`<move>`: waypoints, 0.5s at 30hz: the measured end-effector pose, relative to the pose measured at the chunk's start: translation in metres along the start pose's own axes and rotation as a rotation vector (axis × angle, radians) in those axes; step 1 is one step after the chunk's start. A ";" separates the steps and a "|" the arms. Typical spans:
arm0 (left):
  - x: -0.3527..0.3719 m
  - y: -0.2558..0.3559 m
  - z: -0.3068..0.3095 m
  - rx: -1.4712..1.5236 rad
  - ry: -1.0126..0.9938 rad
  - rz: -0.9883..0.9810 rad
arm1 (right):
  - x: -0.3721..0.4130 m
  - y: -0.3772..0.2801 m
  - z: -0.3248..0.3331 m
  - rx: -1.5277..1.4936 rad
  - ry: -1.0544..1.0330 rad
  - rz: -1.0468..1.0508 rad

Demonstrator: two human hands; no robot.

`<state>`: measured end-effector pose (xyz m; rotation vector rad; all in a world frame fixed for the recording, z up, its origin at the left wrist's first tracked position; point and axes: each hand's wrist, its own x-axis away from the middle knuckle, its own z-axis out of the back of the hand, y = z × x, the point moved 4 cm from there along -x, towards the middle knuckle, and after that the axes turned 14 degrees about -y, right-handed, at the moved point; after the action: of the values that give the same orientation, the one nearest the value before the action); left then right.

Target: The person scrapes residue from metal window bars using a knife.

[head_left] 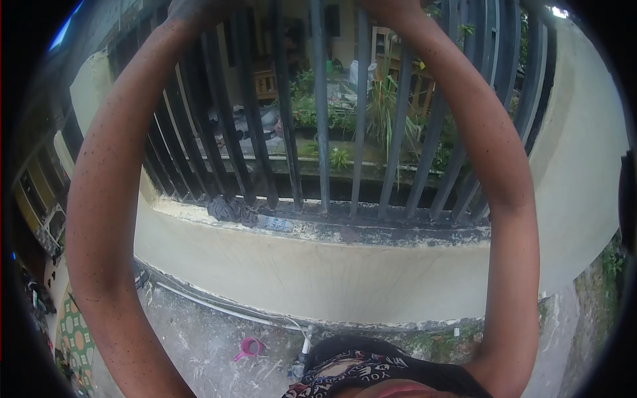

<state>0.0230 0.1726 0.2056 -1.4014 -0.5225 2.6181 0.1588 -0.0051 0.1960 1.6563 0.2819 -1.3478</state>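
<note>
Both bare arms reach up and forward to a fence of dark metal bars (322, 119) set on a low cream wall (312, 278). At the top left edge is my left hand (199, 8), cut off by the frame near the upper bars. My right hand (393, 10) is at the top edge too, right of the middle, also by the bars. The fingers of both hands are out of sight, so what they hold is hidden. A dark crumpled cloth (232, 211) lies on the wall's ledge, beside a small blue and white packet (275, 223).
A pink dipper (249, 347) lies on the concrete floor near a white pipe (225, 310) with an upright end. Plants (391, 113) and wooden furniture show behind the bars. A green patterned mat (76, 335) is at the lower left.
</note>
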 end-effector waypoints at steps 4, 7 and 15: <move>0.000 0.002 0.009 0.083 0.106 -0.003 | -0.017 0.015 -0.008 0.016 -0.019 -0.064; -0.006 -0.002 0.006 0.102 0.066 0.032 | -0.018 0.010 0.000 0.003 0.121 0.073; 0.023 0.007 -0.008 0.065 -0.059 0.003 | 0.019 -0.007 0.005 -0.033 -0.105 0.083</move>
<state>0.0172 0.1745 0.1811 -1.3112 -0.4383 2.6605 0.1576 -0.0123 0.1769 1.5474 0.1711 -1.3547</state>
